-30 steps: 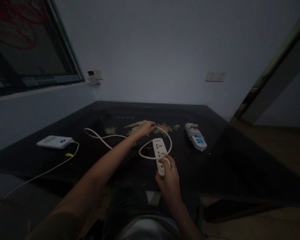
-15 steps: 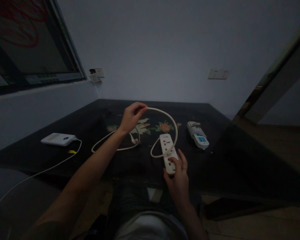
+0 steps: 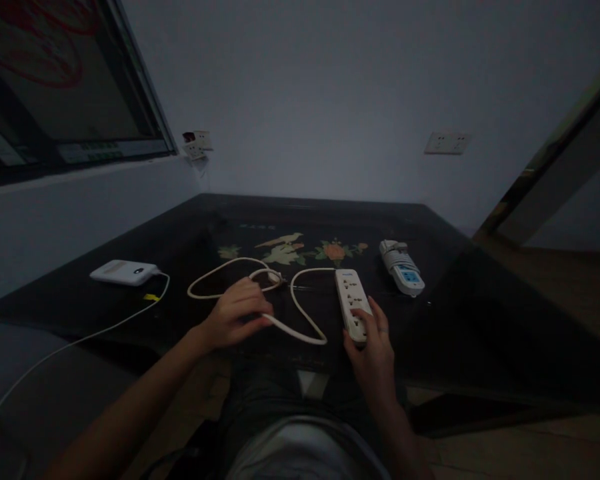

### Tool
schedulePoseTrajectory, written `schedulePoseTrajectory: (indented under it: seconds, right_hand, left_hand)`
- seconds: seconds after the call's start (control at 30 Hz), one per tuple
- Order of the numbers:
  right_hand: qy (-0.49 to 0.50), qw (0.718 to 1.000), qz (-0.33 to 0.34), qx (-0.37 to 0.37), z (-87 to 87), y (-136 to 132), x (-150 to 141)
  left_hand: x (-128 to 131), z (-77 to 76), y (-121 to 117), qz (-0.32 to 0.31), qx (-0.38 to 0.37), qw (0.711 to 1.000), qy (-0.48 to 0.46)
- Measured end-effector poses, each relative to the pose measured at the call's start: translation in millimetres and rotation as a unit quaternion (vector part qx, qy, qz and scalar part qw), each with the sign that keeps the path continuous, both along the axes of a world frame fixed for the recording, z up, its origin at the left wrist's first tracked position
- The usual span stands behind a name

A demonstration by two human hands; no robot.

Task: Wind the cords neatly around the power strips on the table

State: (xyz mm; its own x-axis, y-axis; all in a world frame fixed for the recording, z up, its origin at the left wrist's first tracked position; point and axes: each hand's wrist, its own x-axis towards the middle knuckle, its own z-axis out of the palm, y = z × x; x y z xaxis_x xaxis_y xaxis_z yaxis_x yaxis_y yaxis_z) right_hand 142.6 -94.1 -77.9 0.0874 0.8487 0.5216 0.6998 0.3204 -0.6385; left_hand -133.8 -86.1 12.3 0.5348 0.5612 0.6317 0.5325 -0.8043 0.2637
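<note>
My right hand grips the near end of a white power strip, thumb on one side and fingers over its top and far side. The strip lies on the dark table, its sockets facing up. From its far end a white power cord bends left and back toward me. My left hand pinches that cord low over the table, left of the strip. Beyond the left hand the cord runs in a loose loop, with its plug lying near the painted flowers.
A second power strip, its grey cord wrapped around it, lies to the right. At the left is a white power bank with a cable hanging off the black table. Wall sockets are on the wall behind.
My left hand has come down and toward me with the cord, lowering its raised arc to the table left of the strip. My right hand stays on the strip.
</note>
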Motion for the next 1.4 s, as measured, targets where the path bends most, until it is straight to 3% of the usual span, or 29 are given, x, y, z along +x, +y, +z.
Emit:
schedulePoseTrajectory:
  seconds: [0.27, 0.53, 0.73, 0.87, 0.97, 1.07, 1.17, 1.27, 1.4]
  right_hand:
    - [-0.005, 1.000, -0.003, -0.009, -2.8, 3, 2]
    - [-0.020, 1.000, -0.005, -0.003, -3.0, 5, 2]
    - [-0.044, 0.999, -0.004, 0.000, -6.0, 6, 0]
    - [-0.070, 0.998, -0.002, 0.003, -10.6, 7, 0]
    - [-0.082, 0.997, 0.007, 0.001, -13.1, 9, 0]
    - [-0.076, 0.997, 0.010, 0.017, -12.5, 9, 0]
    - [-0.054, 0.995, 0.036, 0.082, -8.6, 4, -1]
    - [-0.060, 0.982, 0.121, 0.130, -4.4, -4, -4]
    - [-0.109, 0.954, 0.253, 0.121, -2.9, -11, -14]
  left_hand:
    - [-13, -42.9, -15, -0.007, -0.103, 0.987, 0.119]
    - [-11, -58.3, -3, 0.020, -0.245, 0.962, 0.117]
    - [-19, -51.7, 0, -0.009, -0.301, 0.951, 0.072]
    - [-18, -35.2, -10, -0.036, -0.324, 0.945, 0.014]
    - [-17, -19.0, -10, -0.023, -0.312, 0.947, -0.069]
    - [-21, -6.4, 14, 0.034, -0.265, 0.952, -0.148]
    - [-31, -7.8, 60, 0.133, -0.185, 0.970, -0.081]
    - [-43, -25.7, 108, 0.210, -0.145, 0.961, 0.112]
    - [-53, -55.7, 146, 0.206, -0.168, 0.951, 0.157]
